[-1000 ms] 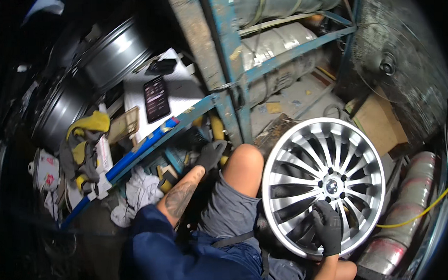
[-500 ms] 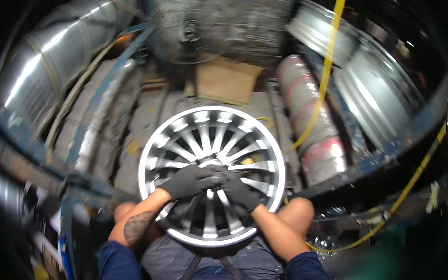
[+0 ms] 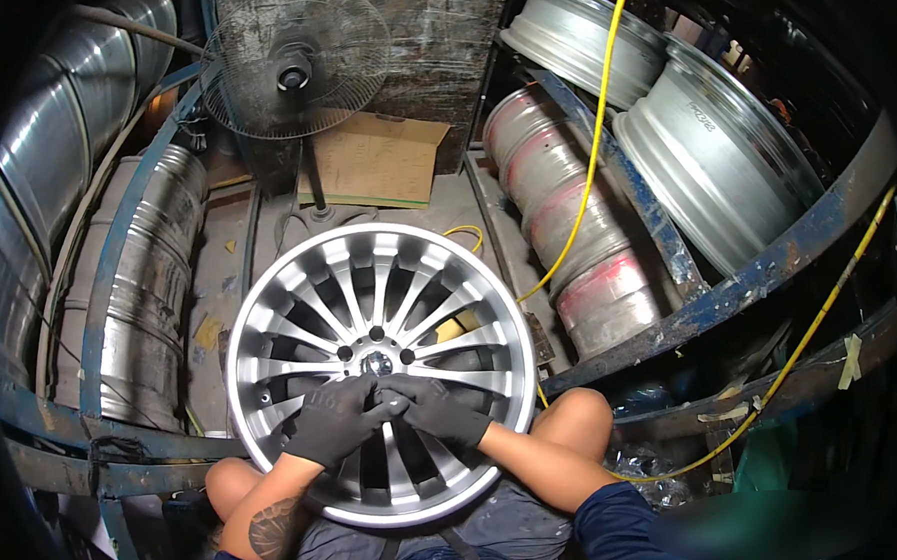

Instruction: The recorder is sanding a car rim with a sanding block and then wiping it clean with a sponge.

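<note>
A multi-spoke alloy wheel point(image 3: 521, 362), bright silver with dark gaps between the spokes, lies face up in front of me, its near edge above my lap. At its middle sits a shiny round hub centre point(image 3: 376, 363) with dark bolt holes around it. My left hand point(image 3: 335, 420) and my right hand point(image 3: 442, 410), both in dark grey gloves, meet over the spokes just on the near side of the hub. Their fingers are bent and pressed together at the tips. Whatever they pinch between them is too small or too hidden to make out.
Beyond the wheel stand a wire-cage fan point(image 3: 293, 79) and a cardboard sheet point(image 3: 375, 161). Stacked metal rims point(image 3: 148, 283) line the left, wrapped rims point(image 3: 566, 210) the right. Larger silver rims point(image 3: 713, 153) rest on a blue metal frame point(image 3: 759, 291). A yellow hose point(image 3: 594, 164) hangs down at right.
The view has shifted and sharpened. My hands have moved from over the hub to its near side, uncovering the hub centre and bolt holes, and their fingertips still meet.
</note>
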{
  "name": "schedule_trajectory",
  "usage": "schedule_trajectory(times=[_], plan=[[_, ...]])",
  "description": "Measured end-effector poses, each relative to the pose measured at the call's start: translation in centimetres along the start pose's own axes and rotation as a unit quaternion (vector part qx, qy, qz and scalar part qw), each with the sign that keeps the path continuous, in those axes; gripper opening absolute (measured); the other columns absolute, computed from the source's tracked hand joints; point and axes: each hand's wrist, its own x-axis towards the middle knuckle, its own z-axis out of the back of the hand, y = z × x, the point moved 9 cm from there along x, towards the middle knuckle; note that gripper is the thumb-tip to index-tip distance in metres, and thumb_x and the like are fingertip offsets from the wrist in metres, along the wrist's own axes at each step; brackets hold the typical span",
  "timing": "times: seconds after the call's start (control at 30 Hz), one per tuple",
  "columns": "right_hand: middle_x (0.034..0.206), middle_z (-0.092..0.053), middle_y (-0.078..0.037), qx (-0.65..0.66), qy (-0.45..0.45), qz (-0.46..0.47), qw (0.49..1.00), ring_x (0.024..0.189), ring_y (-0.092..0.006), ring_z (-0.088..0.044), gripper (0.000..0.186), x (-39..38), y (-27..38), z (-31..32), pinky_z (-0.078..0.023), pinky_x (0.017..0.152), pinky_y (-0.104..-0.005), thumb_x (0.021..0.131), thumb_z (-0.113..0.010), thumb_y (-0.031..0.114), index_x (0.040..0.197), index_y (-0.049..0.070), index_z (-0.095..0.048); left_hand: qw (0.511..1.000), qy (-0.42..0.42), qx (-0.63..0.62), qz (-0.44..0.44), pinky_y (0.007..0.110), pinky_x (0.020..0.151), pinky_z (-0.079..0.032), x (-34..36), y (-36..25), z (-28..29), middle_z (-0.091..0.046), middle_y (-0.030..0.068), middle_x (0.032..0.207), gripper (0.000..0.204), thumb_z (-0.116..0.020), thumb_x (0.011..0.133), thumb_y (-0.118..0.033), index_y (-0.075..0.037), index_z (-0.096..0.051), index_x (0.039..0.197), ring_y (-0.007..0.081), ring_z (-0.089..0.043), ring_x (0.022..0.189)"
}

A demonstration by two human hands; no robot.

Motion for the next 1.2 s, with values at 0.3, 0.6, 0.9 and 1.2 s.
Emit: schedule_trajectory(times=[0.3, 0.6, 0.9, 1.2], plan=[[0.124, -0.067, -0.017, -0.093, -0.008, 0.107, 0.990, 0.114, -0.0281, -0.066, 0.040, 0.4, 10.4, 3.7, -0.053, 0.096, -0.0388, 0.092, -0.063, 0.005, 0.132, 0.003, -0.060, 0.937, 0.130, -0.323, -0.024, 0.027, 0.062, -0.043, -0.9, 0.5, 0.1, -0.057, -0.0009, 0.070, 0.027, -0.070, 0.096, -0.025, 0.000, -0.067, 0.087, 0.0049, -0.049, 0.067], [0.135, -0.060, -0.013, -0.088, -0.210, 0.188, 0.955, 0.111, -0.0196, -0.060, 0.041, -4.0, 17.3, 10.1, -0.046, 0.100, -0.0344, 0.098, -0.056, 0.013, 0.137, 0.000, -0.056, 0.929, 0.209, -0.302, -0.051, 0.029, 0.065, -0.049, -1.9, -2.5, -3.6, -0.068, 0.0050, 0.079, 0.026, -0.067, 0.099, -0.028, -0.002, -0.071, 0.098, 0.0096, -0.061, 0.069], [0.133, -0.060, -0.014, -0.050, -0.267, 0.152, 0.950, 0.112, -0.0216, -0.061, 0.040, -4.0, 8.7, 13.1, -0.046, 0.101, -0.0355, 0.098, -0.057, 0.012, 0.135, -0.001, -0.057, 0.893, 0.291, -0.341, 0.033, 0.029, 0.086, -0.052, -1.1, -2.2, -5.3, -0.072, 0.0091, 0.099, 0.025, -0.060, 0.102, -0.023, -0.001, -0.071, 0.106, 0.0128, -0.065, 0.093], [0.132, -0.061, -0.016, -0.157, -0.369, 0.402, 0.823, 0.114, -0.0236, -0.061, 0.039, 4.5, 11.7, 26.1, -0.046, 0.101, -0.0366, 0.097, -0.058, 0.011, 0.134, -0.002, -0.058, 0.935, 0.095, -0.006, -0.342, 0.037, 0.089, -0.050, -1.5, -9.3, -3.2, -0.069, 0.0109, 0.109, 0.041, -0.059, 0.097, -0.039, -0.007, -0.065, 0.121, 0.0227, -0.067, 0.099]])
